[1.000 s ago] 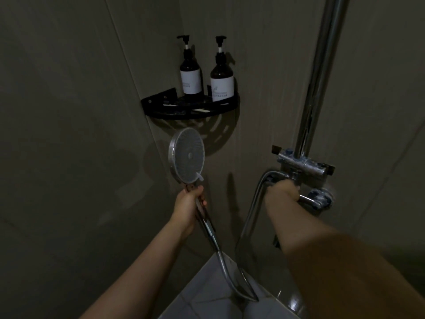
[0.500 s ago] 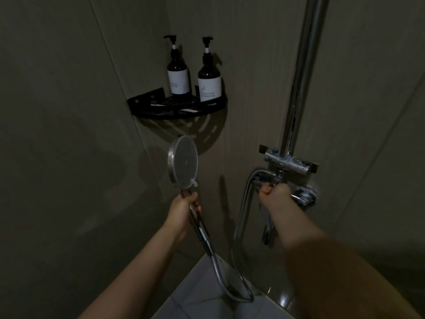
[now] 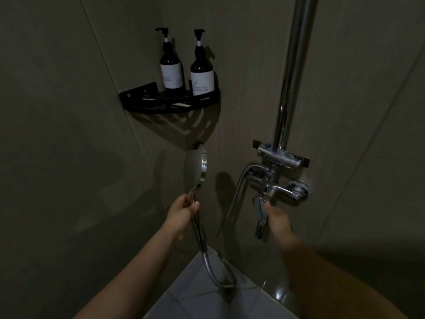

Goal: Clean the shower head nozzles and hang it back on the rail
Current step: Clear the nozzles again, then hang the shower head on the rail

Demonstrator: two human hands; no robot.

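My left hand (image 3: 181,210) grips the chrome handle of the round shower head (image 3: 194,171) and holds it upright in front of the wall corner. The head is turned nearly edge-on, so its grey back faces me and the nozzle face points right, mostly hidden. Its metal hose (image 3: 220,272) loops down to the floor and back up to the mixer tap (image 3: 278,157). My right hand (image 3: 277,221) holds the tap's chrome lever (image 3: 261,217), which hangs downward. The vertical chrome rail (image 3: 292,77) rises from the mixer out of the top of the view.
A black corner shelf (image 3: 170,107) above the shower head carries two dark pump bottles (image 3: 171,70) (image 3: 202,74). Grey walls close in on the left and right. Pale floor tiles (image 3: 195,295) show at the bottom. The light is dim.
The shower head has rotated from facing me to nearly edge-on. My right hand has dropped from the mixer body to the hanging lever.
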